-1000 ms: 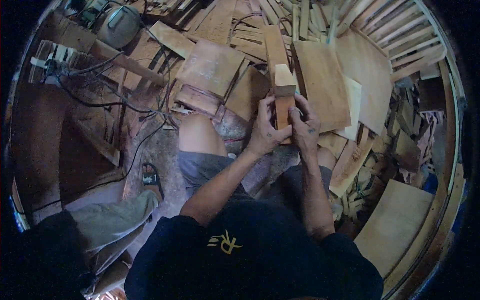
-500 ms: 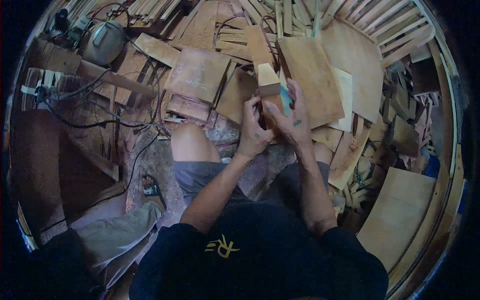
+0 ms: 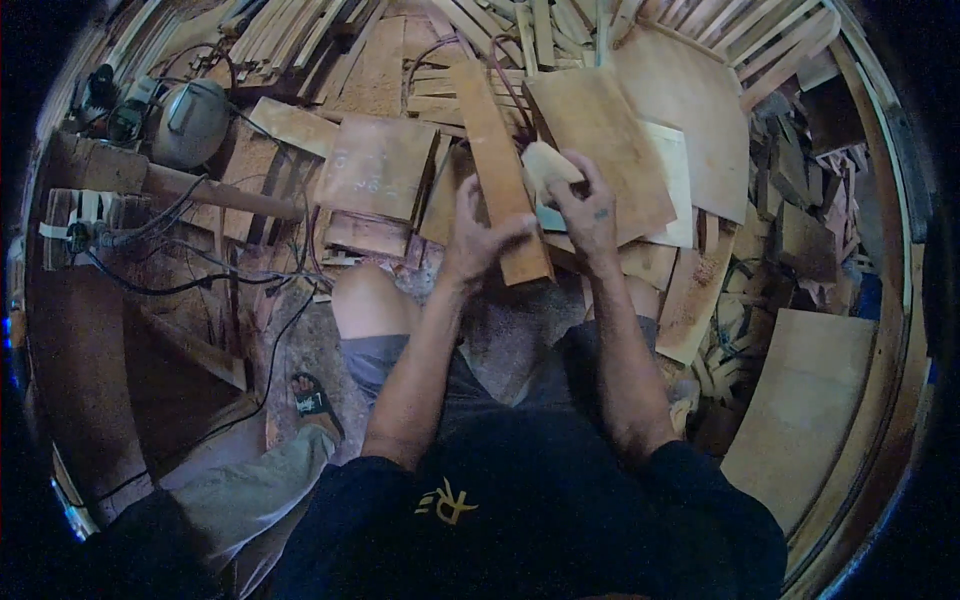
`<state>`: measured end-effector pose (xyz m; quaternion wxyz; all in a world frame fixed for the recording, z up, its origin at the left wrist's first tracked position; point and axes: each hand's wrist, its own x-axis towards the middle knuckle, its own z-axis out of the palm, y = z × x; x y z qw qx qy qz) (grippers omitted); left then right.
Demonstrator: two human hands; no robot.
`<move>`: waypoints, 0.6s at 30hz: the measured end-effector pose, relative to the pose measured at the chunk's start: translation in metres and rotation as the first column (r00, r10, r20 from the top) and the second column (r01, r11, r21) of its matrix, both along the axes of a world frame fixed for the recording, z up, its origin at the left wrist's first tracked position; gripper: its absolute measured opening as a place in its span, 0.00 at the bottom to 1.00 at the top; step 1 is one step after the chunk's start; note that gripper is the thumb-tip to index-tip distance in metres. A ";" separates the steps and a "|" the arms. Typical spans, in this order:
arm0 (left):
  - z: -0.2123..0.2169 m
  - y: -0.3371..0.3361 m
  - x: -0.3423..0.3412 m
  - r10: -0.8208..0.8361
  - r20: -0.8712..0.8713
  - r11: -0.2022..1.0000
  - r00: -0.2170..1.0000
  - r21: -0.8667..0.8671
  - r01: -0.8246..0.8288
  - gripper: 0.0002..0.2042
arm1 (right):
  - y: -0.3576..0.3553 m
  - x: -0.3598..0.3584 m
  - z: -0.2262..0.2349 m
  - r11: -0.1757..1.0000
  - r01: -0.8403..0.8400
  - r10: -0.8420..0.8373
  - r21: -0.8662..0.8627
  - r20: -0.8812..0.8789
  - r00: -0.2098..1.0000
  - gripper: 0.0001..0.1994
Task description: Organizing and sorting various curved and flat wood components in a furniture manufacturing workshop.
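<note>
My left hand (image 3: pixel 478 232) grips a long reddish-brown plank (image 3: pixel 497 165) near its near end, with the thumb lying across the top face. The plank slants away from me, between my knees. In my right hand (image 3: pixel 590 212) is a small pale wood block (image 3: pixel 550 168), held just to the right of the plank by the fingers and thumb. A bit of teal material (image 3: pixel 548 216) shows below the block, mostly hidden by the hand. Behind the right hand lies a wide brown board (image 3: pixel 610 140).
Stacked boards (image 3: pixel 375 170) lie left of the plank, with wood strips (image 3: pixel 290 40) beyond. Black cables (image 3: pixel 170 290) run across the left side near a rounded grey machine part (image 3: pixel 192 125). Another person's sandalled foot (image 3: pixel 315 400) is at lower left. Offcuts (image 3: pixel 800 240) are heaped at right.
The pale block has left the top of the plank and tilted, moving right in my right hand. My left hand now holds the plank alone, and its near end shows. The view has shifted slightly.
</note>
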<state>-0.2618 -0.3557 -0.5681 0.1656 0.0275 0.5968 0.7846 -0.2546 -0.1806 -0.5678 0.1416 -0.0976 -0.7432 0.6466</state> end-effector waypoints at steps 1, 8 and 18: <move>0.000 0.000 -0.010 0.038 -0.024 0.999 0.999 -0.022 -0.039 0.44 | 0.013 0.007 -0.019 0.999 -0.012 0.017 -0.052 0.101 0.995 0.21; -0.008 -0.051 -0.069 0.005 0.217 0.982 0.976 -0.183 0.035 0.24 | 0.004 0.053 -0.071 0.980 0.089 -0.020 -0.176 0.359 0.933 0.22; -0.034 -0.067 -0.067 -0.024 0.206 1.000 0.978 -0.009 0.026 0.24 | -0.012 0.046 -0.077 0.582 0.224 0.160 -0.782 0.380 0.911 0.19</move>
